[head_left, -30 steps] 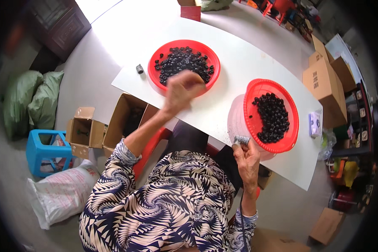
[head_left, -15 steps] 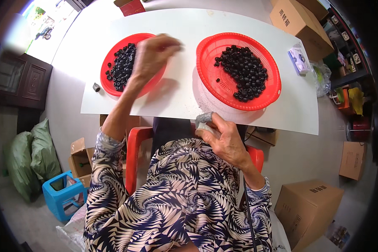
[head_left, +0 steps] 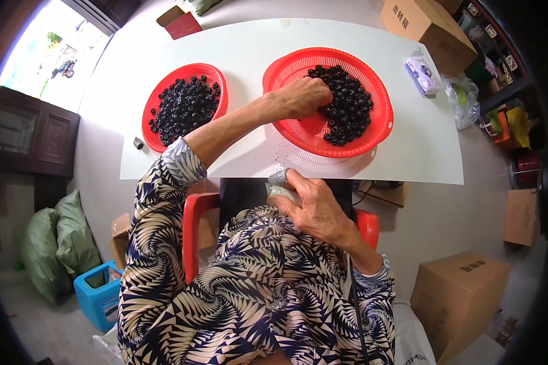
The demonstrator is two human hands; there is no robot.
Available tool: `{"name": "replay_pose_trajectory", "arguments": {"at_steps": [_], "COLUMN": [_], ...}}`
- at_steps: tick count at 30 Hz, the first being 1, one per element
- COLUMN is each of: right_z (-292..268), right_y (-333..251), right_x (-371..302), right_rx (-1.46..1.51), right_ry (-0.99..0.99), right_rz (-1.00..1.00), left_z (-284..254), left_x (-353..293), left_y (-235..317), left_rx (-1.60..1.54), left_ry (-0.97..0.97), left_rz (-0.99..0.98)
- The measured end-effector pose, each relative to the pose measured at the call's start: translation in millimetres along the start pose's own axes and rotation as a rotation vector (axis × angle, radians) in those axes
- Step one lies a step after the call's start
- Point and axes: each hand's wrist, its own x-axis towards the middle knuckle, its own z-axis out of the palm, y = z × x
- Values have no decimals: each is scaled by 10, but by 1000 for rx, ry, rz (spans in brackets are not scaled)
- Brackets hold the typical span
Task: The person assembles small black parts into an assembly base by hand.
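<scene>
My left hand (head_left: 303, 99) reaches across the table into a red mesh basket (head_left: 380, 125). Its fingers are curled, and their tips are hidden at the heap of small black ring-shaped pieces (head_left: 354, 106) inside. Close to my body, at the table's near edge, my right hand (head_left: 323, 213) is closed, thumb and forefinger drawn together. A grey wrap (head_left: 278, 177) covers the forefinger's end, and something whitish (head_left: 282, 193) shows by the thumb. Whatever it grips is too hidden to name. To the left, a shallow red bowl (head_left: 223, 91) holds more black pieces (head_left: 186, 109).
A small grey cylinder (head_left: 138, 143) rests at the left of the white table (head_left: 249, 45). At the right edge lie a tissue pack (head_left: 423, 76) and a clear plastic bag (head_left: 461, 100). Cartons (head_left: 460, 298), a blue stool (head_left: 97, 292) and green sacks (head_left: 49, 255) stand around.
My left hand has swung right, from above the left bowl into the mesh basket. The right hand stays near the table edge. The whole view has shifted slightly.
</scene>
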Motion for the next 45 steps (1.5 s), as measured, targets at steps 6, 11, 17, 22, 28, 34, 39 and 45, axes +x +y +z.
{"name": "replay_pose_trajectory", "arguments": {"at_steps": [6, 11, 17, 22, 28, 34, 39, 45], "right_z": [13, 31, 28, 40, 114, 154, 139, 100], "right_y": [9, 4, 18, 111, 319, 384, 194, 175], "right_x": [3, -2, 26, 85, 113, 119, 158, 141], "right_rx": [-47, -59, -43, -33, 77, 96, 84, 116], "right_ry": [-23, -28, -43, -17, 37, 39, 26, 52], "right_rz": [7, 10, 74, 131, 168, 181, 228, 279], "left_z": [-1, -260, -578, -326, -135, 6, -7, -25], "left_x": [-52, -175, -887, -1469, -1768, -1823, -1841, -1872], "left_y": [-28, 66, 436, 670, 875, 940, 958, 956], "left_rx": [-92, -335, -1363, -1802, -1981, -2006, -2017, -1866], "left_ry": [-12, 79, 347, 481, 630, 717, 717, 691], "left_rz": [-63, -81, -334, -345, -380, -382, -411, -457]}}
